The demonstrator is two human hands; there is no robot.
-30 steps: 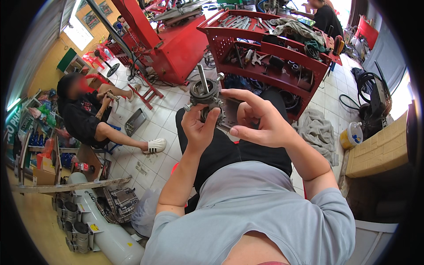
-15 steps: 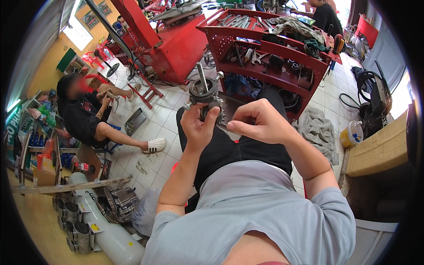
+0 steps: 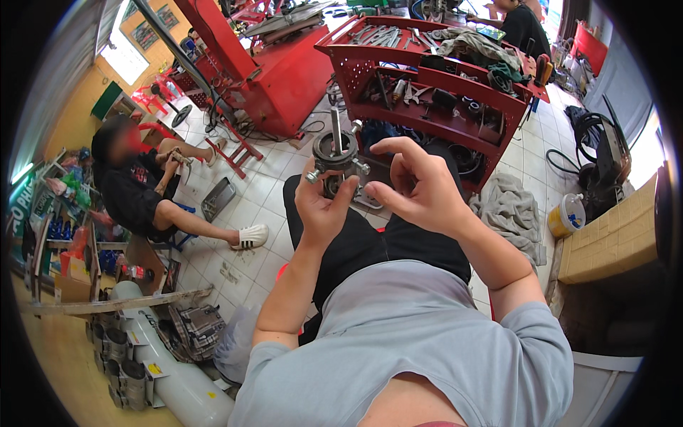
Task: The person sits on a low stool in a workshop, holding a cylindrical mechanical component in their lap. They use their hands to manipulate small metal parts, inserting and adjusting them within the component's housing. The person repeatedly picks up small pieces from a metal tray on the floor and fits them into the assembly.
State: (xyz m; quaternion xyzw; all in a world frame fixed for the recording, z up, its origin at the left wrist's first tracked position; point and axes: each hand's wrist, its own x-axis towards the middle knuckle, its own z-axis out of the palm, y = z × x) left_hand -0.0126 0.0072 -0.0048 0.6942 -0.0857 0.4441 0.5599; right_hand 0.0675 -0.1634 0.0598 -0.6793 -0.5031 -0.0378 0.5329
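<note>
My left hand (image 3: 321,208) grips a dark metal ring-shaped part (image 3: 334,151) from below, thumb on the near side and fingers behind it. A shaft stands up through its middle, and several bolts stick out around the ring. The part's exact kind I cannot tell. To the right of it, my right hand (image 3: 430,191) is held with thumb and fingers curved and apart, holding nothing that I can see. Its thumb tip is close to the part's lower end, though whether they touch is unclear.
A red tool trolley (image 3: 427,128) with wrenches and rags stands ahead. To the left sits a person (image 3: 131,178) in black handling a small part, beside a grey tray (image 3: 218,198). A grey cloth (image 3: 509,213) and a lidded bucket (image 3: 567,215) are at the right.
The ring-shaped part has shifted slightly right and turned, so its bolts show differently. My right hand's fingers have opened and spread upward. The seated person's hands have moved a little.
</note>
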